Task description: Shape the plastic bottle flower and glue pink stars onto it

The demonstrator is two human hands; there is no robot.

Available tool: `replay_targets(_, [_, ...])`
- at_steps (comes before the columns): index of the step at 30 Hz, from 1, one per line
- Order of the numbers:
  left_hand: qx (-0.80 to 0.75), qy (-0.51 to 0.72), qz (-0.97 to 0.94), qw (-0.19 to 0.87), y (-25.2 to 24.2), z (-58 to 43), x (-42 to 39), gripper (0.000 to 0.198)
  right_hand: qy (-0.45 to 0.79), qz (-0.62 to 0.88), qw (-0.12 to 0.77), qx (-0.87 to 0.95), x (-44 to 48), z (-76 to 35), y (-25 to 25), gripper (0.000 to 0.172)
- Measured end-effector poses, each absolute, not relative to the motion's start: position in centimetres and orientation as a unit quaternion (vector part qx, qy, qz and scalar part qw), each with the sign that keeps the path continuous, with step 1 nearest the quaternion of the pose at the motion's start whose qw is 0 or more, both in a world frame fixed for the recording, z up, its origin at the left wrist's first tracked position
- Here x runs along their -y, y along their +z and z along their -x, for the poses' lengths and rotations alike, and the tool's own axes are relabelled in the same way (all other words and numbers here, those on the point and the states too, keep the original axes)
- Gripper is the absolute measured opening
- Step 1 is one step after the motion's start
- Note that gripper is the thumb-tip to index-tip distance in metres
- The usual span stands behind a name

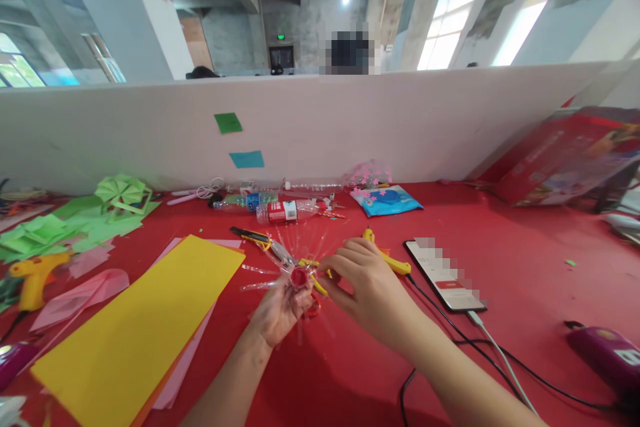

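Observation:
A clear plastic bottle piece [299,276], cut into thin strips that fan out all round, is held in my left hand [283,312], its round neck facing up towards me. The fingers of my left hand close around its underside. My right hand [363,273] is at the piece's right edge, thumb and forefinger pinched together at the strips; what lies between the fingertips is too small to make out. Beneath the strips lies a yellow-handled tool [320,285], partly hidden. A red ring-shaped thing [314,307] shows just below the piece.
Yellow paper [150,320] lies left, green paper [55,230] beyond it. Plastic bottles [283,211] and a blue wipes pack [389,200] line the white partition [310,127]. A yellow glue gun [395,260], a phone [443,277] and cables are at right.

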State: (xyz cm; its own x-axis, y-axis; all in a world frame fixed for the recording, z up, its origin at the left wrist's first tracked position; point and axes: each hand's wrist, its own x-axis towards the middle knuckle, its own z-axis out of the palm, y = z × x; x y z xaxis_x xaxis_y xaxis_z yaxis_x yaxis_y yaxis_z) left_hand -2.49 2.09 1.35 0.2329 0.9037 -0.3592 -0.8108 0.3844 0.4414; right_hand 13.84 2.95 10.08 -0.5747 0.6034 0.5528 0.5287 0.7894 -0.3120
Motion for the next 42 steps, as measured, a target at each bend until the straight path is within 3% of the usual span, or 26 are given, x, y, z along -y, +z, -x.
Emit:
replay_targets(10, [-0.264,0.558,-0.108,0.780,0.7,2.6,-2.1,0.033,0.098,0.337,0.311,0.883,-3.0,-13.6,9.9,0.005])
replay_targets(21, [-0.279,0.556,-0.079,0.779,0.1,3.1,-2.2,0.034,0.120,0.305,0.308,0.893,-2.8,-13.6,10.0,0.011])
replay_targets(42, [-0.243,0.534,-0.144,0.797,0.1,3.0,-2.3,0.032,0.097,0.316,0.390,0.859,-2.4,-14.1,10.8,0.010])
